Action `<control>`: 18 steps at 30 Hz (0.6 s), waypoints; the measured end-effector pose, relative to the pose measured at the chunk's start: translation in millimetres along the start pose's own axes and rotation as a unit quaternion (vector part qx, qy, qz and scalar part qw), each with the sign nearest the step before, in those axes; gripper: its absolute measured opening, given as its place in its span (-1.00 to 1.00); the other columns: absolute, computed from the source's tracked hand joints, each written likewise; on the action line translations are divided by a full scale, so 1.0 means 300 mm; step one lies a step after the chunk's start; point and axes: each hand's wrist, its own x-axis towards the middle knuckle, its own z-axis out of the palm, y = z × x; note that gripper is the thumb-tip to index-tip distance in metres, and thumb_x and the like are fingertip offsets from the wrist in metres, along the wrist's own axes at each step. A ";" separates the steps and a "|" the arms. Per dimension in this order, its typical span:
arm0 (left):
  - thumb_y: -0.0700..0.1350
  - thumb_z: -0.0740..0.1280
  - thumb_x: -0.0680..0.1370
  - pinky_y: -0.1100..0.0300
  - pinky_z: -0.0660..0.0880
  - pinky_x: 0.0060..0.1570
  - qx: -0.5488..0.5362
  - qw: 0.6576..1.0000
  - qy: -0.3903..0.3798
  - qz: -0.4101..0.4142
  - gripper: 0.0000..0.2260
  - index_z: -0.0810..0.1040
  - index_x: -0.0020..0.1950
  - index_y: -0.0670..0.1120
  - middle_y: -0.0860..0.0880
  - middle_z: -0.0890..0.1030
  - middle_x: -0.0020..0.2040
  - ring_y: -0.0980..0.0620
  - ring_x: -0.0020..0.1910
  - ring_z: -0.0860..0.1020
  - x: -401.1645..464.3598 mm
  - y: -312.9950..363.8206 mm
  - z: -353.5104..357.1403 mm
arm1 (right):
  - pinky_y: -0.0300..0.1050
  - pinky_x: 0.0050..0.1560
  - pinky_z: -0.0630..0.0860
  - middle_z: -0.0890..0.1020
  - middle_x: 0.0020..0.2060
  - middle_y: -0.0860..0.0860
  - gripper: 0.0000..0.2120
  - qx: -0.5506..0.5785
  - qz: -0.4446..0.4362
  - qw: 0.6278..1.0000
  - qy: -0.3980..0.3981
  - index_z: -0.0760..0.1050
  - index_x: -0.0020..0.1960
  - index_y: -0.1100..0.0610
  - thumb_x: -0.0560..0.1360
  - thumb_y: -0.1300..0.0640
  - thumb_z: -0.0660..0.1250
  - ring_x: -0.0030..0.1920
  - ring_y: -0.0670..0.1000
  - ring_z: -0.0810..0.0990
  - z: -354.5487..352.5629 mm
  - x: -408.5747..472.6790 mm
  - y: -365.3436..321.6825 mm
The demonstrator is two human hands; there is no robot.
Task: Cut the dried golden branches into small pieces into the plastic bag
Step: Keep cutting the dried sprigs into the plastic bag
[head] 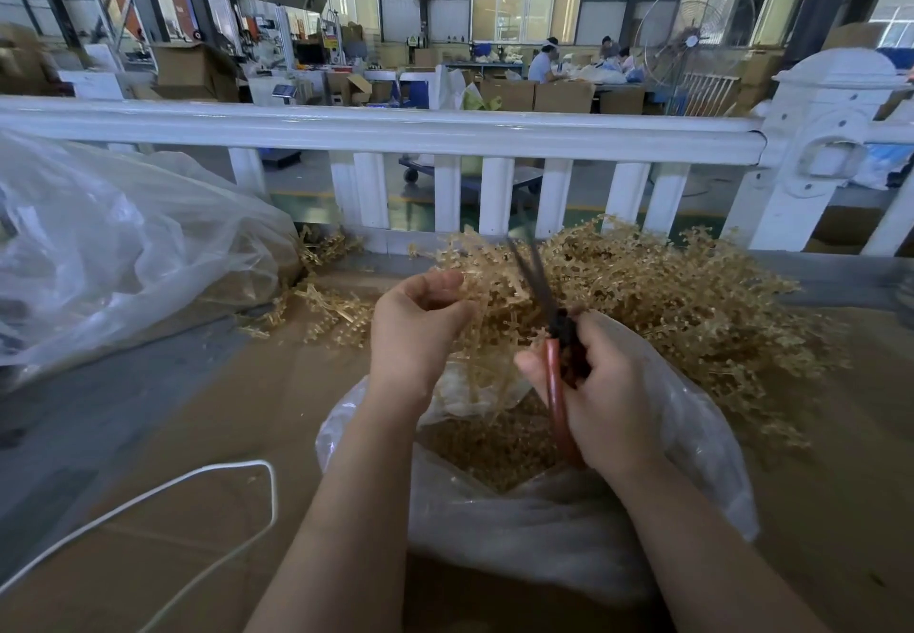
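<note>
My left hand (415, 330) pinches a golden branch (487, 335) between thumb and fingers and holds it over the open plastic bag (519, 523). My right hand (601, 395) grips the red handles of the scissors (556, 365). Their dark blades point up and away, nearly closed, beside the held branch. Small golden pieces (499, 449) fill the bottom of the bag. A big heap of uncut golden branches (682, 296) lies on the table behind and to the right of the bag.
A large clear plastic sheet (114, 246) is bunched at the left. Loose branch bits (326, 311) lie beside it. A white cord (148, 504) loops over the brown cardboard tabletop (207, 434). A white railing (376, 132) runs along the far edge.
</note>
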 end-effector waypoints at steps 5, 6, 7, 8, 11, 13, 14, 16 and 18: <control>-0.33 0.50 0.42 0.36 0.53 -0.23 0.078 0.995 -0.064 0.026 -0.85 0.68 -0.12 -0.10 0.00 0.71 -0.20 0.14 -0.21 0.65 -0.013 0.005 0.008 | -0.47 -0.23 0.39 0.49 -0.35 -0.24 -0.53 -0.088 -0.070 0.993 -0.023 0.51 -0.06 -0.02 0.39 -0.43 0.29 -0.28 -0.23 0.51 0.009 -0.005 -0.017; -0.35 0.49 0.42 0.37 0.53 -0.23 0.061 0.995 -0.079 0.023 -0.85 0.67 -0.12 -0.12 -0.02 0.71 -0.18 0.13 -0.21 0.65 -0.015 0.007 0.008 | -0.47 -0.25 0.38 0.49 -0.36 -0.24 -0.51 -0.089 -0.060 0.994 -0.016 0.51 -0.07 -0.02 0.39 -0.45 0.27 -0.29 -0.22 0.51 0.007 -0.004 -0.019; -0.38 0.49 0.42 0.34 0.56 -0.19 0.034 0.995 -0.093 0.016 -0.83 0.67 -0.11 -0.14 -0.05 0.70 -0.16 0.10 -0.20 0.65 -0.017 0.010 0.007 | -0.46 -0.28 0.38 0.50 -0.37 -0.23 -0.50 -0.092 -0.046 0.995 -0.006 0.50 -0.08 -0.03 0.39 -0.47 0.25 -0.30 -0.22 0.51 0.006 -0.003 -0.020; -0.40 0.48 0.42 0.29 0.59 -0.13 -0.001 0.994 -0.107 0.005 -0.81 0.67 -0.07 -0.15 -0.07 0.69 -0.14 0.06 -0.18 0.65 -0.018 0.012 0.006 | -0.44 -0.33 0.37 0.51 -0.39 -0.22 -0.50 -0.096 -0.027 0.995 0.005 0.48 -0.12 -0.04 0.37 -0.47 0.22 -0.32 -0.22 0.52 0.005 0.000 -0.020; -0.42 0.48 0.38 0.26 0.60 -0.17 -0.115 0.982 -0.147 -0.040 -0.73 0.68 0.02 -0.17 -0.04 0.68 -0.19 0.05 -0.22 0.64 -0.019 0.019 0.002 | -0.38 -0.42 0.34 0.48 -0.43 -0.21 -0.54 -0.121 0.021 0.992 0.030 0.48 -0.19 -0.01 0.38 -0.42 0.26 -0.38 -0.24 0.49 0.002 0.011 -0.010; -0.36 0.50 0.31 0.31 0.57 -0.24 -0.168 0.969 -0.172 -0.063 -0.69 0.69 0.02 -0.15 0.00 0.68 -0.23 0.09 -0.28 0.65 -0.019 0.023 -0.001 | -0.36 -0.42 0.27 0.47 -0.45 -0.19 -0.61 -0.136 0.034 0.990 0.028 0.47 -0.21 -0.01 0.43 -0.35 0.31 -0.39 -0.21 0.49 0.003 0.014 0.000; -0.33 0.51 0.29 0.32 0.57 -0.25 -0.188 0.963 -0.179 -0.070 -0.68 0.70 0.02 -0.15 -0.01 0.69 -0.22 0.10 -0.29 0.65 -0.019 0.023 -0.003 | -0.34 -0.42 0.27 0.49 -0.45 -0.18 -0.61 -0.137 0.041 0.990 0.022 0.47 -0.21 -0.01 0.44 -0.34 0.32 -0.39 -0.20 0.50 0.004 0.014 0.004; -0.29 0.51 0.27 0.34 0.57 -0.24 -0.211 0.957 -0.184 -0.074 -0.65 0.71 0.04 -0.14 -0.02 0.70 -0.20 0.10 -0.27 0.66 -0.016 0.021 -0.010 | -0.35 -0.44 0.28 0.49 -0.45 -0.17 -0.59 -0.128 0.055 0.990 0.011 0.46 -0.22 -0.04 0.41 -0.40 0.26 -0.39 -0.19 0.51 0.006 0.012 0.002; -0.29 0.50 0.28 0.35 0.56 -0.23 -0.228 0.956 -0.174 -0.069 -0.63 0.70 0.08 -0.13 -0.02 0.71 -0.18 0.11 -0.25 0.67 -0.013 0.021 -0.012 | -0.37 -0.43 0.35 0.46 -0.49 -0.19 -0.60 -0.111 0.060 0.992 0.016 0.39 -0.27 -0.10 0.37 -0.43 0.22 -0.41 -0.19 0.51 0.005 0.013 -0.002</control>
